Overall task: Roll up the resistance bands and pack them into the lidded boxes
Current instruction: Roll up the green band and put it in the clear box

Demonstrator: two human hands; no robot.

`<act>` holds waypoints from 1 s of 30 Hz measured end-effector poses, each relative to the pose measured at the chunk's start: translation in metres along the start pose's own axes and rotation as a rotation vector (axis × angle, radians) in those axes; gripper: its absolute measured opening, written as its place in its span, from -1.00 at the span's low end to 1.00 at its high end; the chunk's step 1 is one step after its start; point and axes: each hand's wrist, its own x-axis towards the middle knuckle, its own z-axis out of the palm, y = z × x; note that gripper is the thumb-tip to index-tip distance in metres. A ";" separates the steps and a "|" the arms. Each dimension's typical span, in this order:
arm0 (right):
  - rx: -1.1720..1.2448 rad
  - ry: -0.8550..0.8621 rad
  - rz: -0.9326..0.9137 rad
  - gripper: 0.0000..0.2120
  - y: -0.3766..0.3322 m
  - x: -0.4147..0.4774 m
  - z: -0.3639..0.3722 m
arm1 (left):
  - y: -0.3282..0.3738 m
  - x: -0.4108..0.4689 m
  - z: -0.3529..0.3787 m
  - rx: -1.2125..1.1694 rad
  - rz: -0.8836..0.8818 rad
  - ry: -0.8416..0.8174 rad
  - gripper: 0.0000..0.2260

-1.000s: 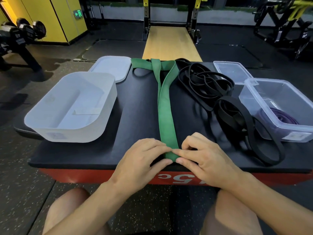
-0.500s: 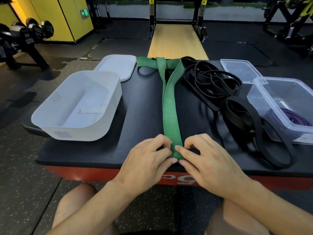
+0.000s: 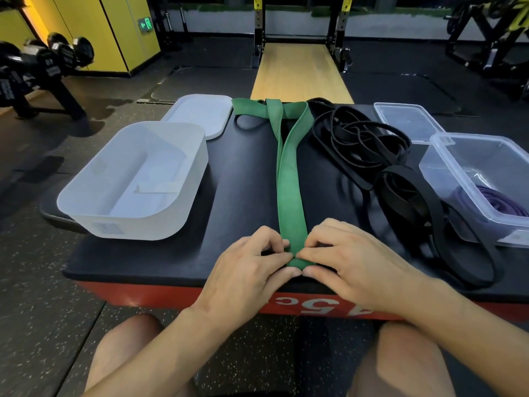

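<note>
Green band (image 3: 289,196) — black bands (image 3: 369,144)

Two boxes — one white box (image 3: 137,227) and one clear box (image 3: 463,213). Two lids — a white lid (image 3: 200,116) and a clear lid (image 3: 408,120). One green band (image 3: 290,202), one purple band (image 3: 499,203), and black bands (image 3: 400,167) too tangled to count.

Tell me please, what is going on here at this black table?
A person is starting to roll a flat green rubber resistance band: the left hand and the right hand pinch its folded-over near end, while the rest lies stretched out on the black table. A pile of black rubber bands lies to the right. The white plastic box holds no band; the clear plastic box holds a purple band. Both boxes stand open.
</note>
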 end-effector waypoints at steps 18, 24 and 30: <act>0.283 -0.003 0.165 -0.68 0.021 0.006 0.009 | -0.003 0.017 0.003 -0.104 -0.098 0.027 -0.87; 0.256 0.168 0.196 -0.79 0.018 0.010 0.015 | 0.004 0.030 -0.006 -0.165 -0.265 -0.032 -0.88; 0.114 0.229 0.140 -0.74 0.010 0.005 0.022 | 0.005 0.042 -0.012 -0.236 -0.454 -0.135 -0.81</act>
